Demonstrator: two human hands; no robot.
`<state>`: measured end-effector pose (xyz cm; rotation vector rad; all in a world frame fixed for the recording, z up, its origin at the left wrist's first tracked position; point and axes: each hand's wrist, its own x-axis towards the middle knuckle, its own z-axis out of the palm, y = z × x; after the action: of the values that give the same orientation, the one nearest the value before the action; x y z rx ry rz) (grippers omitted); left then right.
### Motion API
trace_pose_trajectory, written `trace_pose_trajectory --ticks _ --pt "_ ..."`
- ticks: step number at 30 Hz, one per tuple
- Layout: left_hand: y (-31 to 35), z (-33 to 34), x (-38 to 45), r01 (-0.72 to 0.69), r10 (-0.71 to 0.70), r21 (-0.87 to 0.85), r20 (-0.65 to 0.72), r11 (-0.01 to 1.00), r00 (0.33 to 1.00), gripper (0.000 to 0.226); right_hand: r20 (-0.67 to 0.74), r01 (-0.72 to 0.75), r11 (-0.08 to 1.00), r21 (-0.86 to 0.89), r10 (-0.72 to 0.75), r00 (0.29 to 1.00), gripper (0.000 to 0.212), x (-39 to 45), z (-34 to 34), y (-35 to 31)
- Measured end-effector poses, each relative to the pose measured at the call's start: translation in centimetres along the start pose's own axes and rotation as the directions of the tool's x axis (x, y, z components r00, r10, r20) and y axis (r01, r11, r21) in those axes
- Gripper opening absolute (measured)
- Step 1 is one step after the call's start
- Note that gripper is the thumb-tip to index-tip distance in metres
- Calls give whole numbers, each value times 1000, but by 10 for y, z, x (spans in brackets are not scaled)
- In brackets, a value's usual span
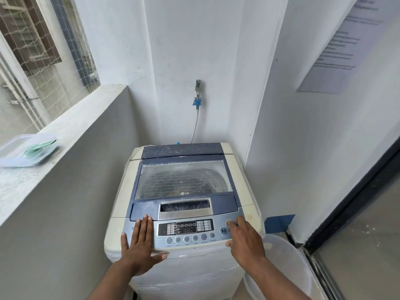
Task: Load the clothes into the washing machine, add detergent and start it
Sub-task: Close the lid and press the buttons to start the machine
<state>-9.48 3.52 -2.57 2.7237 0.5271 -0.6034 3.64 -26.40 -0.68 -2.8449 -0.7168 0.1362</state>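
1. While the left hand [138, 245] lies flat and spread on the left end of the control panel [186, 229], fingers straight and holding nothing, the right hand [242, 239] rests at the panel's right end with a fingertip on or just over a round button [228, 222]; it grips nothing either
2. Beside that fingertip sits the play/pause button [223, 230], so starting looks like the step in hand
3. Beneath both hands stands the washing machine [184, 191], tucked into a wall corner, its lid [184, 180] shut; whether clothes lie inside is hard to tell through the cloudy window
4. Judged by looks, the machine is heavy and rigid and will not shift; buttons want a light, square press
5. Its lid would lift by the recessed handle [185, 207] at the near edge, hinging at the back
6. Its long axis runs upright, with the panel facing the person
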Motion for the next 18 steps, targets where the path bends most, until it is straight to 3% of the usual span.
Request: trace_pose_trajectory --ticks 18 --pt "-3 -1 1 1 -1 26 -12 1000 1000 129 7 32 999 -33 -32 999 60 -4 5 -1"
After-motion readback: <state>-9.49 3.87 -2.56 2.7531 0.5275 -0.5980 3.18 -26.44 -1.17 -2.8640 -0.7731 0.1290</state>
